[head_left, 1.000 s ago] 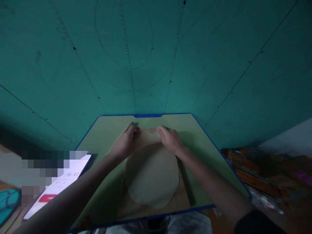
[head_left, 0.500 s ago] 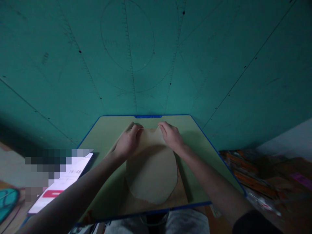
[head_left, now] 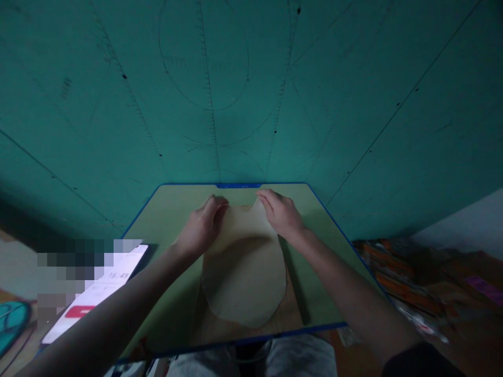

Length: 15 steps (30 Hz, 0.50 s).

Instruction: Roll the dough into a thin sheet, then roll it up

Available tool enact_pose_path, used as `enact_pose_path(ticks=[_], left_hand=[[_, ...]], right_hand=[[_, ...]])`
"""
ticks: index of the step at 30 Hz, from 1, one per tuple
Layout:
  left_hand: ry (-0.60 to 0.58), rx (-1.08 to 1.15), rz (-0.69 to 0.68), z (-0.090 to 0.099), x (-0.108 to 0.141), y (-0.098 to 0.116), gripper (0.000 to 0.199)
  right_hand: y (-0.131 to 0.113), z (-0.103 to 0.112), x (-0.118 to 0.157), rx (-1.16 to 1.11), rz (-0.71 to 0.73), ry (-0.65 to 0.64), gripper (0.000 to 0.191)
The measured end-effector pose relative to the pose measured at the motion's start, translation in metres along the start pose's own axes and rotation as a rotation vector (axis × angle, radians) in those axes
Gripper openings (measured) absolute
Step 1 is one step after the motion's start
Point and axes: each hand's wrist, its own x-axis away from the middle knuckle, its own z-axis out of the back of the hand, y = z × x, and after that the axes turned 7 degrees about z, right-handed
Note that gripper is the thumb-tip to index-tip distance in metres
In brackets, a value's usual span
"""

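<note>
A thin, pale, roundish sheet [head_left: 245, 283], which looks like dough, lies over a wooden board [head_left: 291, 309]. Its far edge is lifted. My left hand [head_left: 204, 222] pinches that edge at the far left, fingers curled. At the far right, my right hand [head_left: 281, 212] pinches the other corner between thumb and fingers. Between the two hands the edge sags a little, and a shadow falls across the sheet below it. The near part of the sheet rests flat on the board.
The board lies on a pale table with a blue rim [head_left: 239, 185]. A lit phone [head_left: 113, 277] is at the left. Behind the table stands a green wall [head_left: 243, 104] with drawn lines. Orange packages [head_left: 393, 267] lie at the lower right.
My right hand has moved slightly right and up, and my left hand slightly left, drawing the sheet's far edge a bit wider. The view has shifted slightly.
</note>
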Motion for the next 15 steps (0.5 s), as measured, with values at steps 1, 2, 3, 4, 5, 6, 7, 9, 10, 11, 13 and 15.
enact_pose_path(ticks=[1, 2, 3, 4, 5, 6, 7, 9, 10, 11, 13, 15], left_hand=[[0.001, -0.002, 0.001, 0.002, 0.0, 0.002, 0.026], [0.001, -0.01, 0.008, 0.004, 0.001, 0.004, 0.027], [0.004, -0.021, 0.018, 0.006, 0.001, 0.006, 0.028], [0.01, -0.033, 0.028, 0.007, 0.001, 0.008, 0.029], [0.019, -0.042, 0.033, 0.009, 0.001, 0.009, 0.03], [0.029, -0.048, 0.032, 0.01, 0.001, 0.011, 0.032], [0.04, -0.051, 0.027, 0.011, 0.001, 0.012, 0.033], [0.057, -0.053, 0.015, 0.014, 0.001, 0.016, 0.035], [0.061, -0.059, 0.013, 0.016, 0.002, 0.018, 0.036], [0.066, -0.067, 0.013, 0.018, 0.002, 0.02, 0.036], [0.072, -0.084, 0.019, 0.022, 0.003, 0.025, 0.036], [0.07, -0.092, 0.024, 0.026, 0.003, 0.029, 0.035]], right_hand=[[-0.002, 0.003, 0.0, 0.006, 0.002, -0.001, 0.026], [-0.003, 0.006, -0.001, 0.012, 0.003, -0.003, 0.026], [-0.004, 0.008, -0.001, 0.019, 0.003, -0.004, 0.026], [-0.005, 0.011, -0.002, 0.025, 0.004, -0.002, 0.027], [-0.007, 0.013, -0.003, 0.03, 0.007, 0.003, 0.027], [-0.008, 0.015, -0.003, 0.033, 0.011, 0.01, 0.027], [-0.009, 0.017, -0.004, 0.033, 0.018, 0.02, 0.027], [-0.011, 0.021, -0.005, 0.025, 0.035, 0.045, 0.028], [-0.012, 0.024, -0.006, 0.019, 0.044, 0.057, 0.028], [-0.013, 0.026, -0.006, 0.014, 0.051, 0.068, 0.028], [-0.015, 0.032, -0.006, 0.011, 0.062, 0.089, 0.028], [-0.018, 0.038, -0.006, 0.014, 0.071, 0.109, 0.028]])
